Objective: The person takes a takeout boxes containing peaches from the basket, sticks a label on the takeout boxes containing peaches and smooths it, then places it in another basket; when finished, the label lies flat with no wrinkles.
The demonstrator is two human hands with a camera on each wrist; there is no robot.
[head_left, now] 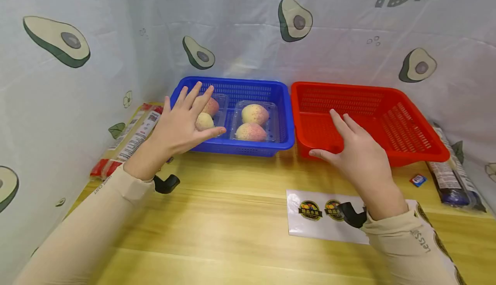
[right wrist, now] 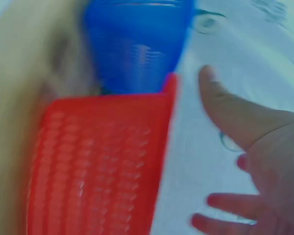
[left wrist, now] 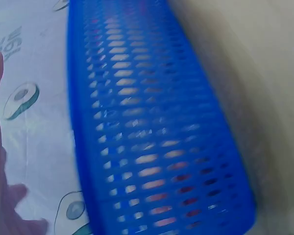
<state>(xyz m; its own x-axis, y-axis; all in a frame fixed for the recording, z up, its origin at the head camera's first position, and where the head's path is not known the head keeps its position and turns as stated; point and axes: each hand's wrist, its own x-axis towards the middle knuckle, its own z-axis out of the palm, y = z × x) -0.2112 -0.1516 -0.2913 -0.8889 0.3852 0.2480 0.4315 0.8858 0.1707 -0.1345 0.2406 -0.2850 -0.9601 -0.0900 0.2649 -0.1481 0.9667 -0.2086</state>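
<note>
My left hand (head_left: 182,123) reaches over the left part of the blue basket (head_left: 248,148), its fingers spread and holding nothing. Inside that basket lie two clear plastic trays, each with peaches in it; one tray (head_left: 273,121) shows two peaches (head_left: 255,114) in full, while the left hand partly covers the other. Over the front of the red basket (head_left: 395,158) is my right hand (head_left: 358,158), its fingers extended and nothing in its grasp. No contents show in the red basket. The left wrist view has the blue basket's slotted side (left wrist: 152,122) close up.
A white sheet of round fruit stickers (head_left: 329,229) lies on the wooden table (head_left: 217,216), partly under the right forearm. Long printed packets (head_left: 131,143) stand left of the blue basket, dark ones (head_left: 451,177) right of the red. A small blue-red packet (head_left: 418,180) lies nearby. Avocado-print cloth hangs behind.
</note>
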